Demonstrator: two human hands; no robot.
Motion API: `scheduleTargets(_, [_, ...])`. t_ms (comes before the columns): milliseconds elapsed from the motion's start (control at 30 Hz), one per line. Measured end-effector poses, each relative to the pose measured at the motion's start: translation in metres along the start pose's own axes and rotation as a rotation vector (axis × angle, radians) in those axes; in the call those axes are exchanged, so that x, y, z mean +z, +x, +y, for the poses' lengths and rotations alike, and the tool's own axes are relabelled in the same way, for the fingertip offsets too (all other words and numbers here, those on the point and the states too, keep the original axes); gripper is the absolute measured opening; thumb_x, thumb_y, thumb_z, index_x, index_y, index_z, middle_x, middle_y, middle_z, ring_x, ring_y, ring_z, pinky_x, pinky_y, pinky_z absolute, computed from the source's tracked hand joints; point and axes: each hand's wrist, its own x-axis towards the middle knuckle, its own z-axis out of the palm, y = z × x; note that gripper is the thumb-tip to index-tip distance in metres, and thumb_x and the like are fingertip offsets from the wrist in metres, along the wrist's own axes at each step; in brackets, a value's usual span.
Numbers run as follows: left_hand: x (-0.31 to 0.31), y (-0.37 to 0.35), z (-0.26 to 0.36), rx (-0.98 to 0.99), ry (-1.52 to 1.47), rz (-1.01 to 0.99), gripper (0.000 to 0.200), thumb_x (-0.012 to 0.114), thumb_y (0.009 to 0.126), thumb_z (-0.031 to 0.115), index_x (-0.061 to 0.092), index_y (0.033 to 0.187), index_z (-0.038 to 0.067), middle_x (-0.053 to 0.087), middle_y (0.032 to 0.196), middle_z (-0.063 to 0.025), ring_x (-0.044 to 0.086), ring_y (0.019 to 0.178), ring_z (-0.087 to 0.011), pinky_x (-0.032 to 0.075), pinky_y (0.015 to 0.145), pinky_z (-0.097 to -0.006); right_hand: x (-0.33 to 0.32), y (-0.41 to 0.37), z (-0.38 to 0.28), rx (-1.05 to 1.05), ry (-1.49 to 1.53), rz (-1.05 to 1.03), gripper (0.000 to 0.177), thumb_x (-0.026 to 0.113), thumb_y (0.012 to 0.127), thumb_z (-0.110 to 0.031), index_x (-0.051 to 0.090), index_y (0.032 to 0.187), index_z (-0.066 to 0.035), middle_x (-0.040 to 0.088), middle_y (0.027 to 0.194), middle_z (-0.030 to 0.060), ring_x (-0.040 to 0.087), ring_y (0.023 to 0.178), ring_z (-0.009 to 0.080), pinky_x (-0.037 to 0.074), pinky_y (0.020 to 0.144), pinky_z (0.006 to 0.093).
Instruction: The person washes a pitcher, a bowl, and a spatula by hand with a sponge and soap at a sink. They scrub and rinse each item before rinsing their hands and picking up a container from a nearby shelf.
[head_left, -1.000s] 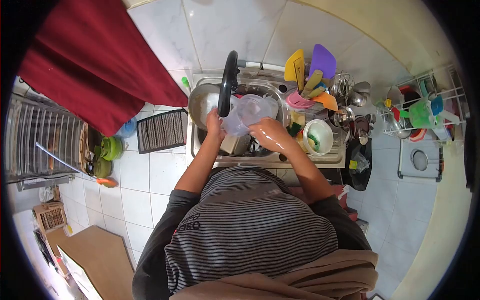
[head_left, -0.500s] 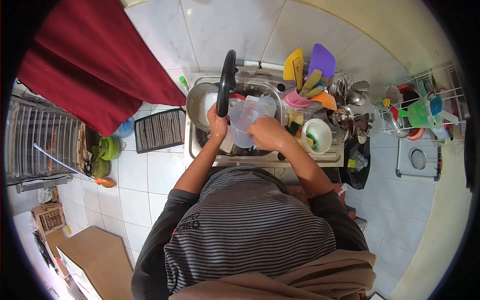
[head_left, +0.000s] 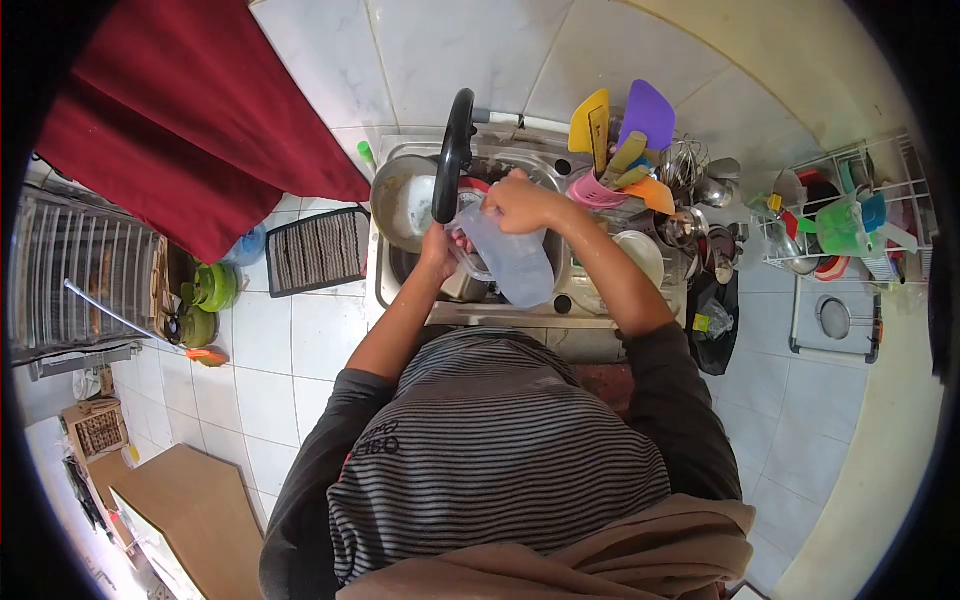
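Note:
Over the sink [head_left: 580, 318], a translucent plastic container [head_left: 518, 268] is tilted on its side just below and right of the black faucet [head_left: 456, 150]. My right hand [head_left: 525, 205] grips its upper edge with curled fingers. At its left end, my left hand [head_left: 437, 250] is closed around the rim, some fingers showing through clear plastic. Behind my left hand, a metal pot [head_left: 390, 205] with white suds stands at the sink's left. Other dishes in the basin are partly hidden by the container and my hands.
A pink holder [head_left: 596, 192] with colourful spatulas stands at the back right, beside a whisk and metal ladles. A white tub [head_left: 640, 252] sits on the drainboard, partly behind my right forearm. A wire rack [head_left: 850, 200] hangs on the right. A dark red curtain [head_left: 190, 120] hangs left.
The container has turned from facing up to lying tilted, its base now lower right. My right hand has moved up and over its top edge; my left hand stays near the faucet.

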Motion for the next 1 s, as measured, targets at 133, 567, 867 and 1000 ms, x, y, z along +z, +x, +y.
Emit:
scheduleTargets(133, [-0.023,0.023,-0.008,-0.072,-0.06,-0.064,0.037,0.034,0.09,0.042,0.043,0.071,0.012,0.036,0.055,0.0013,0.039,0.05,-0.0145,0.037,0.052,-0.0305,0.008,0.023,0.016,0.0,0.023,-0.022,0.016,0.05,0.052,-0.012,0.057,0.066,-0.007,0.059,0.07,0.0098,0.054,0.071,0.0266,0.028,0.066,0.0444])
scheduleTargets(567, [0.012,-0.005,0.018,0.041,-0.174,-0.189,0.062,0.024,0.083,0.048,0.047,0.12,0.004,0.047,0.123,-0.018,0.045,0.112,-0.0353,0.034,0.093,-0.0505,-0.001,-0.021,-0.053,-0.121,-0.331,0.331,0.019,0.057,0.047,-0.01,0.06,0.066,-0.01,0.056,0.063,0.0053,0.054,0.071,0.0219,0.037,0.071,0.0374])
scheduleTargets(867, [0.024,-0.01,0.036,-0.168,-0.267,-0.488,0.061,0.032,0.079,0.046,0.045,0.123,0.005,0.044,0.126,-0.0189,0.044,0.114,-0.0393,0.031,0.097,-0.054,0.038,-0.046,-0.055,-0.218,-0.449,0.748,0.011,0.059,0.056,-0.013,0.05,0.063,-0.011,0.049,0.068,0.0015,0.051,0.074,0.0186,0.038,0.069,0.0313])
scheduleTargets(1000, [0.005,0.002,0.02,-0.163,-0.374,-0.531,0.054,0.037,0.084,0.041,0.045,0.123,0.004,0.047,0.123,-0.0185,0.047,0.111,-0.0368,0.037,0.096,-0.0482,0.052,-0.052,-0.052,-0.307,-0.521,0.834,0.007,0.055,0.06,-0.014,0.05,0.063,-0.011,0.049,0.068,0.001,0.05,0.072,0.0172,0.038,0.069,0.0297])
